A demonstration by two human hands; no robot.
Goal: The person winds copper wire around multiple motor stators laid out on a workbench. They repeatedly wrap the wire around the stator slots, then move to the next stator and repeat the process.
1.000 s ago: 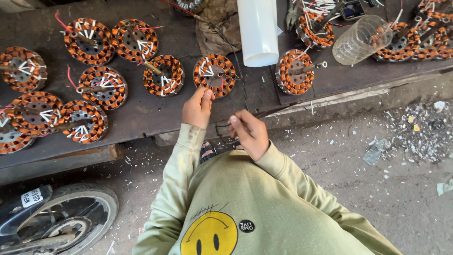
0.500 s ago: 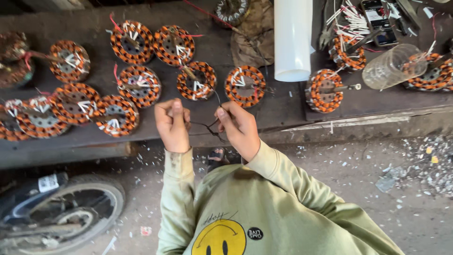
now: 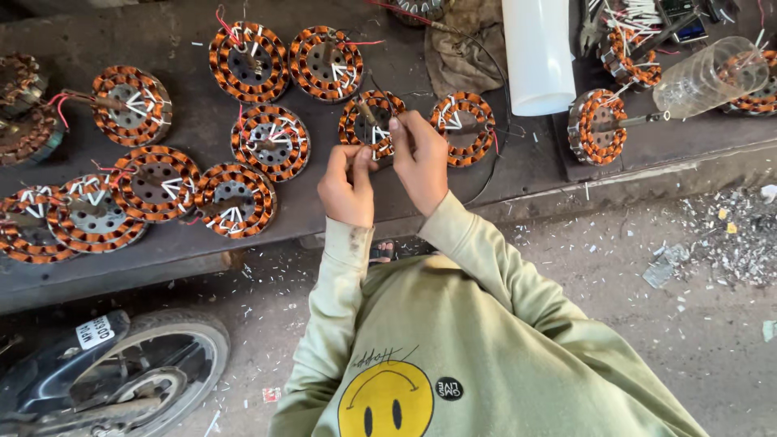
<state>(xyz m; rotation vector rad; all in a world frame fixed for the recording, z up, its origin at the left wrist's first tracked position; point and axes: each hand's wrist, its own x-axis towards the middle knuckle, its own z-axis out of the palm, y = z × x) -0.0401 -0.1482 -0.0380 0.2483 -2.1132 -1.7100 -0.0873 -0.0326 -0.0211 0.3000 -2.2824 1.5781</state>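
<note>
pinching a thin wire between closed fingertips, the left hand (image 3: 346,184) and right hand (image 3: 421,160) are working above a copper-wound stator (image 3: 371,123); the wire looks light, springy, best gripped near its ends.

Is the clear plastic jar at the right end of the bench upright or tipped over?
Tipped over. The clear plastic jar lies on its side on the bench, its mouth facing the wound stator. Contents: cannot tell.
</note>
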